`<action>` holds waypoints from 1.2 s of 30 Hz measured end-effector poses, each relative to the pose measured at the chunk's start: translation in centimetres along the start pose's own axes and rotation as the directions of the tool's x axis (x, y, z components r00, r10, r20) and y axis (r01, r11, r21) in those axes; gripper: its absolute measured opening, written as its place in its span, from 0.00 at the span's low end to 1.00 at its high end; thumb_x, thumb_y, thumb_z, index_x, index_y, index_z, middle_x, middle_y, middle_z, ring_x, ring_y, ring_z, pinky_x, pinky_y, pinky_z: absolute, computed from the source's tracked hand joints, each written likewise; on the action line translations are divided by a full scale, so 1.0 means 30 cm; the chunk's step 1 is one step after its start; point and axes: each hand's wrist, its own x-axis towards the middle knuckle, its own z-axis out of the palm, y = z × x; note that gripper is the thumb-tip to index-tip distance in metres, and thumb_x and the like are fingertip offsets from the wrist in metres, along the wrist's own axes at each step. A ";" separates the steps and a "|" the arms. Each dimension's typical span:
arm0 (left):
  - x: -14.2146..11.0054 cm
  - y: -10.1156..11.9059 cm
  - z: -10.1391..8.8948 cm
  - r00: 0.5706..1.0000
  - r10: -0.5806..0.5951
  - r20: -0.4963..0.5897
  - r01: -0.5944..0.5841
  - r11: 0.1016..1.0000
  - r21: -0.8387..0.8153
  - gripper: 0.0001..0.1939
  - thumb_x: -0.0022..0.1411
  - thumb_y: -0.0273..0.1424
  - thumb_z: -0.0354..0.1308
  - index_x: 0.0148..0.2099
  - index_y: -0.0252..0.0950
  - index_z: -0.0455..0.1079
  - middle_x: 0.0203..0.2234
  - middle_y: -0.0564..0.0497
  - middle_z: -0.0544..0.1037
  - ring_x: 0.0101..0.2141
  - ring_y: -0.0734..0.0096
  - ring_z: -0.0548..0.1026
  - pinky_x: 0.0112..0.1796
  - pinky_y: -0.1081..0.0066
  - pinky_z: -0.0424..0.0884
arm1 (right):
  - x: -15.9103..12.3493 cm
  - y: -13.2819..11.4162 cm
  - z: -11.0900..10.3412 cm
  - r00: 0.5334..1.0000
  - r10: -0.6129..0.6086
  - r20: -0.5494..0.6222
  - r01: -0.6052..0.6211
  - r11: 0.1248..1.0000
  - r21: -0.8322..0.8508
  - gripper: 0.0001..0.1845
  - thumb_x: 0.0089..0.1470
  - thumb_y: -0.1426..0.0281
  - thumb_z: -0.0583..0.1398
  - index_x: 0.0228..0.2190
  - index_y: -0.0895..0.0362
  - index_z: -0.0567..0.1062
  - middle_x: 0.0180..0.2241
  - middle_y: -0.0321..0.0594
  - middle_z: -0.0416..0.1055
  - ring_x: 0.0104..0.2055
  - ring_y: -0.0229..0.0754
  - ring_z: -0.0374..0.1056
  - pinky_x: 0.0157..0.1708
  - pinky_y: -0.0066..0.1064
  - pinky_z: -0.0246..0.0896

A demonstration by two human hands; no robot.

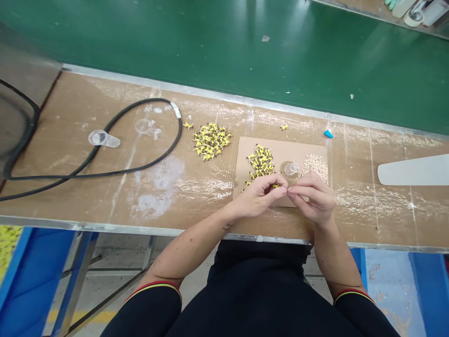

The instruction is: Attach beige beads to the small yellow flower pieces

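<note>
My left hand (260, 195) is closed on a small yellow-and-dark piece (275, 186), mostly hidden by the fingers. Its thumb tip meets the fingertips of my right hand (315, 196), which are pinched together; whatever they hold is too small to make out. Both hands are over the front part of a cardboard sheet (245, 150). On that sheet lie a pile of yellow-and-dark pieces (260, 160), a small clear plastic cup (291, 168) and a spread of tiny pale pieces (315, 164), partly behind my right hand.
A larger yellow pile (211, 141) lies left of the sheet. Further left, a black cable (150, 164) loops past a clear scoop (104, 139). A blue piece (328, 134) and a white blade-shaped object (414, 170) lie right. Behind runs a green surface (224, 51).
</note>
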 end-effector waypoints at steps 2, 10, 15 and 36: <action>0.002 0.003 0.001 1.000 -0.008 -0.013 0.008 1.000 -0.005 0.20 0.70 0.47 0.57 0.35 0.35 0.68 0.28 0.54 0.67 0.29 0.74 0.62 0.32 0.70 0.60 | 0.000 0.003 -0.005 1.000 -0.011 0.005 0.011 1.000 -0.017 0.14 0.58 0.77 0.66 0.42 0.48 0.81 0.30 0.35 0.78 0.29 0.39 0.71 0.31 0.35 0.68; 0.007 -0.047 -0.044 0.966 -0.040 -0.254 -0.018 0.974 -0.224 0.18 0.70 0.44 0.56 0.51 0.37 0.76 0.22 0.58 0.60 0.23 0.74 0.59 0.26 0.71 0.57 | -0.014 0.079 -0.070 0.951 0.307 -0.050 -0.310 0.923 -0.230 0.06 0.60 0.72 0.67 0.36 0.49 0.84 0.31 0.38 0.79 0.33 0.43 0.74 0.35 0.37 0.70; 0.011 -0.036 -0.068 0.928 0.019 -0.371 -0.102 0.973 -0.205 0.19 0.67 0.41 0.64 0.55 0.38 0.71 0.25 0.57 0.69 0.24 0.78 0.67 0.27 0.74 0.66 | -0.022 0.111 -0.083 0.909 0.417 -0.011 -0.404 0.872 -0.276 0.05 0.60 0.69 0.67 0.33 0.50 0.85 0.28 0.37 0.78 0.32 0.42 0.74 0.35 0.36 0.70; 0.011 -0.008 -0.068 0.855 0.135 -0.502 -0.172 0.985 -0.028 0.13 0.62 0.40 0.71 0.42 0.37 0.82 0.33 0.50 0.81 0.33 0.75 0.76 0.36 0.73 0.75 | -0.031 0.123 -0.087 0.889 0.458 0.024 -0.426 0.843 -0.328 0.05 0.60 0.67 0.67 0.33 0.50 0.86 0.28 0.37 0.77 0.29 0.41 0.72 0.31 0.35 0.68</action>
